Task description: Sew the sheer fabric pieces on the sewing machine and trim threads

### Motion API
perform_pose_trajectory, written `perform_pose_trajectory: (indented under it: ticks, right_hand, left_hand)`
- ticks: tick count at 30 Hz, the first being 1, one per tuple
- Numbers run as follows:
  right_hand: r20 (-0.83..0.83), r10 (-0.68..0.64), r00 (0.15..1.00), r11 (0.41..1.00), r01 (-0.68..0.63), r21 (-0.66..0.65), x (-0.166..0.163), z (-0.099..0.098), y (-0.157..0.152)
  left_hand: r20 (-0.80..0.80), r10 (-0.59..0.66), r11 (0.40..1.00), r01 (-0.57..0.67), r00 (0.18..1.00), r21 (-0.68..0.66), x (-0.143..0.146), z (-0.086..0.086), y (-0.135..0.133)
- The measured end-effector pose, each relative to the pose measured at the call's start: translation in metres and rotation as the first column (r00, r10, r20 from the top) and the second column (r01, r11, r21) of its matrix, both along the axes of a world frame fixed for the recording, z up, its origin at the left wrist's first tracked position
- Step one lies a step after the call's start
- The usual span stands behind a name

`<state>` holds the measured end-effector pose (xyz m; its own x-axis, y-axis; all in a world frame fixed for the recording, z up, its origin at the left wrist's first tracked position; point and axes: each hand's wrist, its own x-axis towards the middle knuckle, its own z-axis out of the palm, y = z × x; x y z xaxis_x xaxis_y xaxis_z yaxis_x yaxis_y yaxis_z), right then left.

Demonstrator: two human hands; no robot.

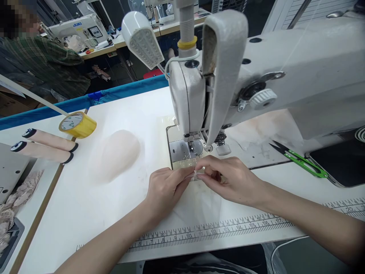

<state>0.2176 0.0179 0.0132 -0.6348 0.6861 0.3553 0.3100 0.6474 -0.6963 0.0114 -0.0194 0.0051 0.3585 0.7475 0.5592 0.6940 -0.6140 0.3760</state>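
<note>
1. Head view, live: my left hand (167, 188) and right hand (228, 179) both pinch a small clear filmy piece (196, 174) at the fingertips, just in front of the steel needle plate (179, 150).
2. It's not under the presser foot (195, 145) of the white sewing machine (285, 76) yet; I can't make out any stitching.
3. There's open white counter (99, 205) to my left. The green thread snips (305, 161) lie well apart on the right, and the printed ruler strip (213, 228) marks the near edge.

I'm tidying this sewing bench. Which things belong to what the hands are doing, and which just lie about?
In use: left hand and right hand, both pinching a small translucent piece; white sewing machine, its metal needle plate just beyond.
Lying about: yellow tape roll; green-handled thread snips; two beige tubes with black caps; pale beige domed shape.
</note>
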Motion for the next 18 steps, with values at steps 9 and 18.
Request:
perform_pose_trajectory:
  ticks: [9, 18]
  right_hand:
    - [0.031, 0.03, 0.999, 0.999, -0.03, 0.019, 0.0009, -0.0002, 0.0004]
    - [-0.013, 0.013, 1.0, 0.998, -0.012, 0.059, 0.0005, -0.0004, 0.0001]
  left_hand:
    - [0.011, 0.013, 1.0, -0.013, 1.0, 0.024, 0.0006, 0.0011, -0.0002]
    - [0.007, 0.011, 0.998, -0.012, 1.0, 0.061, -0.0005, 0.0035, -0.0002]
